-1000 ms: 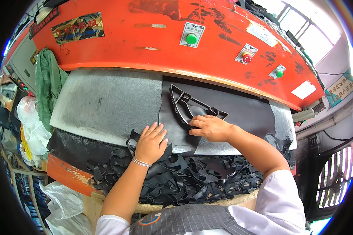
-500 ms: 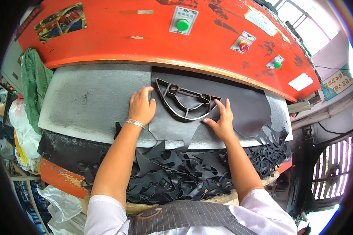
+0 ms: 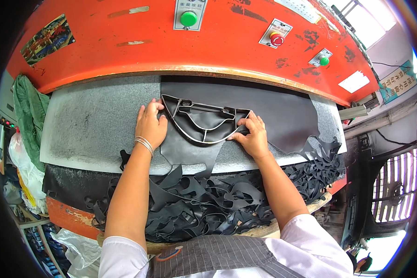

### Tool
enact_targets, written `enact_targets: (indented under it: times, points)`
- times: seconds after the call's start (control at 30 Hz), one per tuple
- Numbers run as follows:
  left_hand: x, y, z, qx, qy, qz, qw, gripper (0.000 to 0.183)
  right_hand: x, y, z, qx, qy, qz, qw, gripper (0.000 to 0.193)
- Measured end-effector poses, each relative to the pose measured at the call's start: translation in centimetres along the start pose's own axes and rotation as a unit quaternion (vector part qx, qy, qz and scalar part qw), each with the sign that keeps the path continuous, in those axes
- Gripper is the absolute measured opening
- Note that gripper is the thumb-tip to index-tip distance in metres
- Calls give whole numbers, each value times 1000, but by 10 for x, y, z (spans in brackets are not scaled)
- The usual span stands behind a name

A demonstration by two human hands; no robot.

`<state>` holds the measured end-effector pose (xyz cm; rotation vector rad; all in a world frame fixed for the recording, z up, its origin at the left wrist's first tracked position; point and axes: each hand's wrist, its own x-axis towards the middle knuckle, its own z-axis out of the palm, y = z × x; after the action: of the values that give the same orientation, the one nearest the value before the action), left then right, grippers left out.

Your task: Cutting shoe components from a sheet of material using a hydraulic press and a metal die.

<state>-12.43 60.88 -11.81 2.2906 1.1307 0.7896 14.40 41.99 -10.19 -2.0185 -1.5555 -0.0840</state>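
While the die (image 3: 205,135) lies on the black leather (image 3: 282,121), its long axis runs left to right between the hands, curved side toward the person. The right hand (image 3: 254,137) is the nearer, thumb and fingers closed around the die's right end; the left hand (image 3: 151,126), fingers and thumb loosely spread, is at its left tip, contact hard to tell. Beneath the leather is a grey board (image 3: 99,123); scraps (image 3: 199,200) heap on the near side, and a red machine (image 3: 95,55) stands beyond.
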Motion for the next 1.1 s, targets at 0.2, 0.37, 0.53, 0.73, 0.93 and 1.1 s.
enact_targets:
  times: [0.2,0.37,0.53,0.73,0.93,1.1]
  points:
    - [-1,-9,2,-122,40,-25,991,28,1,-2,-2,9,-11,-17,1000,57]
    - [-5,0,-2,-84,35,25,996,32,-4,6,-3,-1,-7,-27,1000,57]
    - [-4,9,-11,-39,37,26,998,33,-7,5,-19,-25,-7,-44,999,61]
    - [-43,51,-40,-141,153,-32,978,16,-12,11,-99,185,218,15,958,60]
    - [-35,181,-108,-48,337,253,906,13,44,37,-213,37,535,49,843,56]
    - [-41,202,-142,12,260,221,940,28,39,13,-236,-25,469,147,870,65]
